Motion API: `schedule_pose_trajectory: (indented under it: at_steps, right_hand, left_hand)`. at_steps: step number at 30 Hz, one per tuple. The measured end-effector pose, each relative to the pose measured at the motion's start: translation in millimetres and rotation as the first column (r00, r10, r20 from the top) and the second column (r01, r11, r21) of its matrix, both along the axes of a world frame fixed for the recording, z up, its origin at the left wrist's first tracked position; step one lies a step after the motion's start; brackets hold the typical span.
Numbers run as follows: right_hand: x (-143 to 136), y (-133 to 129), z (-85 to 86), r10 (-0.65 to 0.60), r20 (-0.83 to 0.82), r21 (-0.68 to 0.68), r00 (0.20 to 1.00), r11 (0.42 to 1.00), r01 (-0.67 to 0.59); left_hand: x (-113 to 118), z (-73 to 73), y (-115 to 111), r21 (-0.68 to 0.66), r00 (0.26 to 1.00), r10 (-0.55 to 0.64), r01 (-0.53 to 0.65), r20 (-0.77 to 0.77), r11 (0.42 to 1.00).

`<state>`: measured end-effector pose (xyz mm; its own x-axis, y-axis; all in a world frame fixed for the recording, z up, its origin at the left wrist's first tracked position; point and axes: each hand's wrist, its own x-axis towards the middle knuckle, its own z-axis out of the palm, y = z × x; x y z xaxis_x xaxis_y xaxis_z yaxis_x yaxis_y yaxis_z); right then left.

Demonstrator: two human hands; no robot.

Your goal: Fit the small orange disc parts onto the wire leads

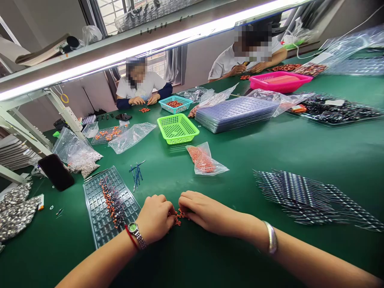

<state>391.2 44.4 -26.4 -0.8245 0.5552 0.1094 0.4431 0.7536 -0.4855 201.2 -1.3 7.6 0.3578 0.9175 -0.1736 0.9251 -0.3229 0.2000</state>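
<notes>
A small heap of orange ring-like parts lies on the green table between my two hands. My left hand, with a watch at its wrist, has its fingers curled down at the heap's left side. From the right, my right hand reaches in with fingers bent and thumb low, touching the heap's edge. Whatever either hand pinches is hidden or too small to name. Left of my left hand sits a clear compartment tray bearing a row of orange-tipped, thin-leaded parts.
Beyond my hands lie a bag of orange parts and a green basket. Strips of leaded components spread at right. Blue wire-like pieces and a phone are at left. Two people work across the table.
</notes>
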Motion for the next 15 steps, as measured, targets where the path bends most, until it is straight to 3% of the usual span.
schedule_pose_trajectory:
  at_steps: [8,15]
  right_hand:
    - [-2.2,-4.3,1.3,-0.026,-0.035,-0.031,0.999,0.999,0.025]
    - [-1.0,-6.3,2.3,-0.033,-0.040,-0.044,0.999,0.999,0.031]
  left_hand:
    - [2.1,0.6,-1.6,0.106,0.996,-0.027,0.036,-0.084,0.994]
    - [3.4,-2.0,-7.4,0.119,0.995,-0.067,0.076,-0.078,0.990]
